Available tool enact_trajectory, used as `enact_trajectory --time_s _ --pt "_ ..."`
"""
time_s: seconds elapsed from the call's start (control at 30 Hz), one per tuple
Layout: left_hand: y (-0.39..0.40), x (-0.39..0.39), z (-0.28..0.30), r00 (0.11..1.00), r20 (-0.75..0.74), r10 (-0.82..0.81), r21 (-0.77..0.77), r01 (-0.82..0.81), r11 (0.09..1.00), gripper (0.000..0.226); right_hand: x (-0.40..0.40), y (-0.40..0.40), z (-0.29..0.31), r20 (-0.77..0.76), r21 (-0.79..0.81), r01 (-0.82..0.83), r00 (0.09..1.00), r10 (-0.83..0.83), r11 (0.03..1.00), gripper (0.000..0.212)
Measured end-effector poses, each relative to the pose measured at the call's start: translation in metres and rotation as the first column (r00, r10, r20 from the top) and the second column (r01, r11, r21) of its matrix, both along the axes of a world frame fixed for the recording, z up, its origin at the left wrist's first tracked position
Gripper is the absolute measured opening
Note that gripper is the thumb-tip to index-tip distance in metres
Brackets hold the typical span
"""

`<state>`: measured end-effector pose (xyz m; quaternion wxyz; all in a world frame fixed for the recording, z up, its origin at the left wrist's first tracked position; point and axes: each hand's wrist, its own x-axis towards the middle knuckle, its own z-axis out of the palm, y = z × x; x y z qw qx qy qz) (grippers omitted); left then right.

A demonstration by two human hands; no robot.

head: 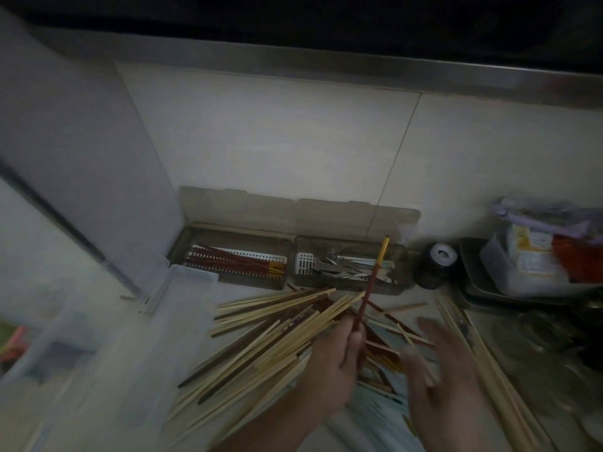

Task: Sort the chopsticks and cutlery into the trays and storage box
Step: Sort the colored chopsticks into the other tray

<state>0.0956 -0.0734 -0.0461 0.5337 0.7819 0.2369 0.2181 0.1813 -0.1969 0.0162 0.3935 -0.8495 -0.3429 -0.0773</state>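
Red lacquered chopstick with a yellow end [372, 282] stands tilted in the left hand [332, 363], its grip pinching the lower end above the pale wooden chopstick pile [270, 334] on the worktop [248, 288]. Right hand [447, 367], blurred, fingers spread, hovers right of the pile.

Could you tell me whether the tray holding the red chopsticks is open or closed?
Open: the left tray has its lid leaning against the wall, red chopsticks exposed.

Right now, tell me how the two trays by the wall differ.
The left tray holds dark red chopsticks with yellow ends, lying lengthwise. The right tray holds a jumble of metal cutlery. Both are brownish and see-through, with a white perforated insert, and their lids stand open against the wall.
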Motion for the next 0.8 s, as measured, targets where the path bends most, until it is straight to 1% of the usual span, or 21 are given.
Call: enact_trajectory --time_s 0.03,0.07,0.1,0.13,0.2,0.23,0.27,0.33,0.43,0.47,0.5,0.53,0.57,0.6,0.63,0.67,0.7,0.73,0.77,0.8 --pt "0.003 -0.001 0.0 1.0 0.024 0.0 -0.022 0.001 1.0 0.038 -0.006 0.016 -0.003 -0.163 -0.033 -0.102 0.982 0.095 0.994 0.047" --pt "0.006 -0.003 0.002 0.999 0.038 -0.005 -0.05 0.007 0.999 0.031 -0.013 0.032 -0.005 -0.281 -0.059 -0.179 0.947 0.156 0.982 0.035" --pt "0.01 -0.006 0.005 0.999 0.052 0.005 -0.066 -0.001 0.998 0.026 -0.019 0.047 -0.007 -0.36 -0.053 -0.222 0.914 0.189 0.974 0.018" --pt "0.015 -0.009 0.008 0.998 0.055 0.012 -0.07 -0.008 0.998 0.025 -0.024 0.061 -0.007 -0.417 -0.013 -0.234 0.885 0.207 0.972 0.013" --pt "0.03 -0.02 0.016 1.0 0.026 0.002 -0.014 -0.001 1.0 0.03 -0.029 0.083 -0.008 -0.499 0.076 -0.222 0.835 0.23 0.972 0.027" --pt "0.039 -0.026 0.019 1.0 0.012 -0.016 0.036 0.016 0.999 0.033 -0.03 0.092 -0.008 -0.54 0.099 -0.223 0.806 0.241 0.97 0.028" --pt "0.049 -0.033 0.02 0.999 0.0 -0.051 0.095 0.05 0.994 0.036 -0.031 0.101 -0.008 -0.556 0.099 -0.238 0.792 0.252 0.966 0.026" --pt "0.072 -0.047 0.02 0.991 -0.06 -0.124 0.228 0.134 0.964 0.033 -0.033 0.119 -0.009 -0.547 0.104 -0.253 0.793 0.268 0.962 0.021" --pt "0.112 -0.071 0.018 0.976 -0.161 -0.146 0.437 0.203 0.876 0.029 -0.03 0.148 -0.013 -0.503 0.111 -0.254 0.819 0.275 0.961 0.017" --pt "0.128 -0.08 0.015 0.979 -0.163 -0.119 0.499 0.186 0.846 0.027 -0.027 0.159 -0.015 -0.483 0.088 -0.259 0.833 0.269 0.962 0.02" --pt "0.144 -0.089 0.015 0.988 -0.138 -0.072 0.535 0.136 0.834 0.022 -0.023 0.171 -0.018 -0.48 0.054 -0.252 0.842 0.246 0.966 0.027" --pt "0.16 -0.096 0.011 0.995 -0.101 -0.02 0.558 0.073 0.826 0.016 -0.02 0.183 -0.02 -0.517 0.063 -0.234 0.824 0.232 0.97 0.033" --pt "0.175 -0.102 0.011 0.997 -0.078 0.013 0.566 0.033 0.824 0.013 -0.019 0.196 -0.02 -0.587 0.116 -0.197 0.777 0.228 0.973 0.038" --pt "0.187 -0.106 0.01 0.997 -0.072 0.02 0.55 0.023 0.835 0.014 -0.022 0.207 -0.02 -0.65 0.2 -0.146 0.72 0.243 0.969 0.042" --pt "0.195 -0.107 0.014 0.996 -0.093 -0.004 0.466 0.047 0.883 0.019 -0.028 0.218 -0.018 -0.686 0.301 -0.09 0.671 0.281 0.949 0.041" --pt "0.201 -0.107 0.018 0.991 -0.128 -0.034 0.312 0.073 0.947 0.026 -0.036 0.228 -0.017 -0.689 0.4 -0.041 0.645 0.33 0.916 0.039" --pt "0.206 -0.104 0.024 0.983 -0.161 -0.086 0.12 0.106 0.987 0.034 -0.045 0.239 -0.016 -0.678 0.47 0.003 0.641 0.359 0.883 0.04" --pt "0.209 -0.1 0.028 0.976 -0.171 -0.138 -0.057 0.13 0.99 0.037 -0.053 0.248 -0.015 -0.661 0.518 0.028 0.647 0.379 0.855 0.042" --pt "0.212 -0.095 0.03 0.973 -0.147 -0.177 -0.166 0.152 0.974 0.031 -0.061 0.257 -0.017 -0.644 0.541 0.044 0.664 0.38 0.84 0.04" --pt "0.215 -0.091 0.034 0.974 -0.119 -0.194 -0.215 0.165 0.963 0.019 -0.067 0.263 -0.02 -0.614 0.558 0.04 0.692 0.38 0.829 0.033"
